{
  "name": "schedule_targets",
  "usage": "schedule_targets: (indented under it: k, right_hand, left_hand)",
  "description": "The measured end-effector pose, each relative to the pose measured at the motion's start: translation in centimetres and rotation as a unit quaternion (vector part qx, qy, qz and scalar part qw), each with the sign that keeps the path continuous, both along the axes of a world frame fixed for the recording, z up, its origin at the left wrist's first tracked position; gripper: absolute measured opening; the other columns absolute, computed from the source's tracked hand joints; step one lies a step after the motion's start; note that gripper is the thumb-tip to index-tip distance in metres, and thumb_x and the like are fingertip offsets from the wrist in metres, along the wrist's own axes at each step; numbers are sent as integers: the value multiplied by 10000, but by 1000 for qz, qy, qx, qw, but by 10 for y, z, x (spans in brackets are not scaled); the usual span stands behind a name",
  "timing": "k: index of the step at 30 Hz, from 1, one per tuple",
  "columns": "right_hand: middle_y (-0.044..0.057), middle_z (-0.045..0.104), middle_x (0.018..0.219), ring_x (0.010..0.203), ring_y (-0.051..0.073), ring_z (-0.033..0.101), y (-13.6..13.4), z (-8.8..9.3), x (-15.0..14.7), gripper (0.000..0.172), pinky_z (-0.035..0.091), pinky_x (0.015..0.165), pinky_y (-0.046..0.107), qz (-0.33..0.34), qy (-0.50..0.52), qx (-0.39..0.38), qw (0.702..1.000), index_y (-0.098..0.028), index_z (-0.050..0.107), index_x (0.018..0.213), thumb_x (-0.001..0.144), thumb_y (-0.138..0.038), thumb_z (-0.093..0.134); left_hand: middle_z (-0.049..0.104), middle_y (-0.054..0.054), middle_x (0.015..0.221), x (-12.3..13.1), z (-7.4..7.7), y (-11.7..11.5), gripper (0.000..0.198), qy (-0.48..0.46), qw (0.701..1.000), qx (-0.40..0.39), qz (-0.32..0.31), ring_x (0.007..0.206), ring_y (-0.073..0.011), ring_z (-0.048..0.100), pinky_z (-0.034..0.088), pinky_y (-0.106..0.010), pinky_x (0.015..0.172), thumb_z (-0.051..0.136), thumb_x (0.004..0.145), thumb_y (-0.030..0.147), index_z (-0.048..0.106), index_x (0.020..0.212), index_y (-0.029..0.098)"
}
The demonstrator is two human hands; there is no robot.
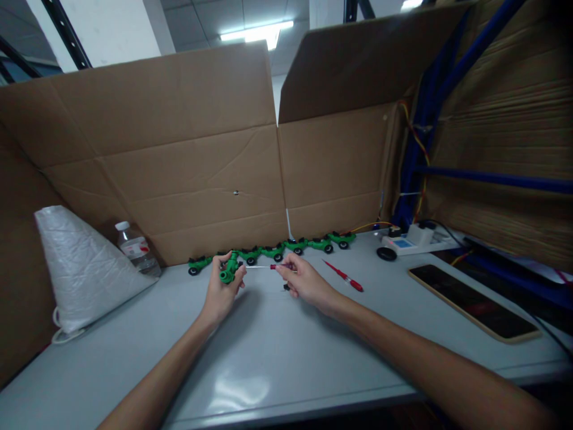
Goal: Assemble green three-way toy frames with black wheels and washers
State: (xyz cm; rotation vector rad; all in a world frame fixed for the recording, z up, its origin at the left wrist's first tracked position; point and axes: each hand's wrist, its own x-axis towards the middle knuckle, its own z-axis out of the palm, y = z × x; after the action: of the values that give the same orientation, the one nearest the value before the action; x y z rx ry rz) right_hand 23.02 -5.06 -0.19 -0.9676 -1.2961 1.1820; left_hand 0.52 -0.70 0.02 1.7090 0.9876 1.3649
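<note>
My left hand (pixel 222 291) is closed around a green toy vehicle (pixel 229 270), raised off the table, its dark parts facing right. In my right hand (pixel 304 280) is a screwdriver (pixel 274 267) with a dark red handle. Its thin metal shaft points left and reaches the toy; whether the tip sits in a screw is too small to tell. A small black piece (pixel 286 287) shows beneath my right fingers; I cannot tell whether it is held. Behind both hands, several similar green toy vehicles (pixel 320 244) with black wheels stand in a row.
A second red screwdriver (pixel 344 276) lies right of my right hand. Farther right are a phone (pixel 474 301), a power strip (pixel 418 239) with cables and a black ring (pixel 386 254). A white wrapped bundle (pixel 89 269) and a bottle (pixel 136 248) stand left. Cardboard (pixel 192 173) walls the back.
</note>
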Motion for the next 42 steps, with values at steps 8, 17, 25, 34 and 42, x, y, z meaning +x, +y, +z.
schedule_targets:
  k: [8, 17, 25, 34, 42]
  right_hand:
    - [-116, 283, 579, 451, 58, 168, -2, 13, 7, 338, 132, 416, 192, 34, 35, -127, 991, -176, 562, 859, 996, -480, 512]
    - [-80, 470, 639, 451, 61, 277, -2, 8, 2, 255, 178, 425, 190, 47, 22, -84, 995, -213, 522, 890, 899, -434, 650]
    - [-86, 429, 625, 460, 71, 292, -1, 3, -1, 258, 170, 420, 176, -15, 22, -84, 996, -226, 507, 903, 895, -476, 568]
    - [-71, 413, 623, 494, 93, 332, 3, 2, 2, 315, 197, 426, 187, -28, 4, -63, 998, -218, 533, 870, 896, -530, 571]
    - [-57, 543, 736, 482, 89, 396, 6, -6, 0, 260, 261, 431, 207, -71, -22, 5, 997, -225, 552, 1020, 859, -420, 617]
  left_hand:
    - [575, 57, 796, 5, 0, -7, 513, 38, 999, -1, -17, 543, -73, 494, 412, -197, 542, 730, 918, 477, 450, 1270, 230]
    - [582, 51, 804, 4, -1, -5, 527, 42, 999, 2, -1, 551, -80, 493, 401, -201, 546, 714, 922, 487, 441, 1293, 232]
    - [573, 51, 819, 4, -4, -6, 508, 54, 998, -7, -23, 574, -84, 499, 421, -200, 554, 704, 934, 470, 436, 1300, 240]
    - [599, 22, 894, 6, -5, -9, 486, 51, 998, 0, -46, 648, -103, 543, 449, -205, 573, 700, 951, 458, 435, 1300, 246]
    - [587, 24, 872, 6, -4, -9, 519, 44, 998, -6, -38, 631, -100, 533, 441, -204, 570, 722, 934, 458, 444, 1310, 235]
